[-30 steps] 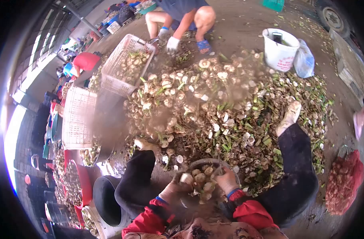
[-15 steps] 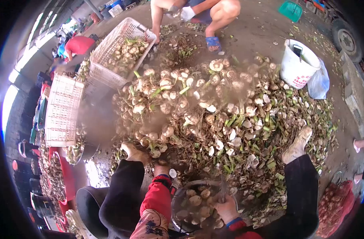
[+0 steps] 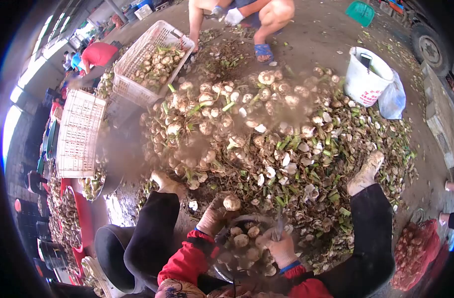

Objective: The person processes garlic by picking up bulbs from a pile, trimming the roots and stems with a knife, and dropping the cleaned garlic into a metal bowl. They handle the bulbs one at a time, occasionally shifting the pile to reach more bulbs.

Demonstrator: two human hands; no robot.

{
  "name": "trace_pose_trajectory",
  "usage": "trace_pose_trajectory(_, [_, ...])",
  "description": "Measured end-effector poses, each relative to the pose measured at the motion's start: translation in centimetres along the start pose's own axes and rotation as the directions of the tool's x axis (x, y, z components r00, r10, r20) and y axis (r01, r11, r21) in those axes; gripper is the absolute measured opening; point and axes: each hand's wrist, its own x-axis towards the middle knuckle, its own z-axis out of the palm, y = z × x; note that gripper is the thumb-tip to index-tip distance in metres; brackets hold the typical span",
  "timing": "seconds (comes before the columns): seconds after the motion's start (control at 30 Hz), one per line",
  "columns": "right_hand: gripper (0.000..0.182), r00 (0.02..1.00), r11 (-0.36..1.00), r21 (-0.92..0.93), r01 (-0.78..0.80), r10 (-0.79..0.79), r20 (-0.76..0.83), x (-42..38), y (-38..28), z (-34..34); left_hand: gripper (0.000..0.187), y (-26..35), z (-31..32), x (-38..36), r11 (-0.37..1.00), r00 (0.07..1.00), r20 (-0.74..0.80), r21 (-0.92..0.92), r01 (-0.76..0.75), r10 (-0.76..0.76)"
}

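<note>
My left hand (image 3: 213, 216) is closed around a round, pale root vegetable (image 3: 232, 202) with brownish patches, just above the left rim of a metal basin (image 3: 255, 217). My right hand (image 3: 281, 250) grips a knife (image 3: 279, 224) over the right side of the basin, its blade pointing up and away from me. Several pale peeled vegetables (image 3: 241, 241) lie inside the basin. Ahead spreads a large heap of unpeeled vegetables (image 3: 205, 128) mixed with trimmings (image 3: 306, 174), green stalks and white slices. Camera smudges blur parts of the heap.
White crates (image 3: 81, 134) stand at left, one (image 3: 148, 94) holding vegetables. A white bucket (image 3: 368, 79) and plastic bag (image 3: 392, 99) stand at upper right. Another person (image 3: 266, 20) squats across the heap. My bare feet (image 3: 367, 174) flank the basin. A red mesh sack (image 3: 415, 253) lies at right.
My left hand has come up and right from the heap's near edge, now with a vegetable visible in it. My right hand stays over the basin with the knife. The view has shifted slightly.
</note>
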Motion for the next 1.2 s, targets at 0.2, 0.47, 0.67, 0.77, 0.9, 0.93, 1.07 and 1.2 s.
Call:
trace_pose_trajectory(0.2, [0.021, 0.862, 0.680, -0.561, 0.473, -0.488, 0.135, -2.2, -4.7, -0.8, 0.052, -1.7, 2.9, -3.5, 0.975, 0.974, 0.141, 0.155, 0.157, -0.179])
trace_pose_trajectory(0.47, [0.025, 0.875, 0.466, -0.743, 0.480, -0.312, 0.370, -3.9, -5.3, -0.2, 0.046, -1.7, 7.1, -8.8, 0.989, 0.984, 0.097, 0.020, 0.145, -0.146])
trace_pose_trajectory(0.67, [0.033, 0.890, 0.479, -0.752, 0.452, -0.302, 0.342, -4.3, -4.6, -0.3, 0.082, -4.0, 6.3, -10.0, 0.943, 0.982, 0.179, 0.312, -0.118, 0.064])
trace_pose_trajectory(0.77, [0.035, 0.878, 0.462, -0.748, 0.476, -0.294, 0.378, -4.1, -3.9, -0.5, 0.082, -4.3, 7.5, -10.7, 0.960, 0.979, 0.185, 0.245, -0.133, 0.088])
trace_pose_trajectory(0.9, [0.030, 0.991, 0.809, -0.583, 0.077, -0.127, -0.047, -1.7, -1.3, -4.2, 0.072, -3.6, 8.6, -12.3, 0.986, 0.989, 0.130, -0.139, 0.089, -0.071])
trace_pose_trajectory(0.93, [0.029, 0.985, 0.890, -0.451, -0.064, -0.015, -0.170, -0.2, 0.4, -5.9, 0.066, -3.3, 8.4, -12.5, 0.935, 0.989, 0.109, -0.332, 0.126, -0.095])
trace_pose_trajectory(1.07, [0.026, 0.930, 0.883, -0.452, 0.124, -0.262, -0.257, 0.4, 1.8, -3.4, 0.053, -3.1, 5.6, -11.8, 0.959, 0.966, 0.063, -0.152, -0.239, 0.250])
trace_pose_trajectory(1.2, [0.022, 0.879, 0.828, -0.346, 0.441, -0.477, -0.022, -4.3, -3.6, -1.1, 0.042, -2.6, 3.3, -10.9, 0.949, 0.949, -0.065, -0.048, -0.313, 0.309])
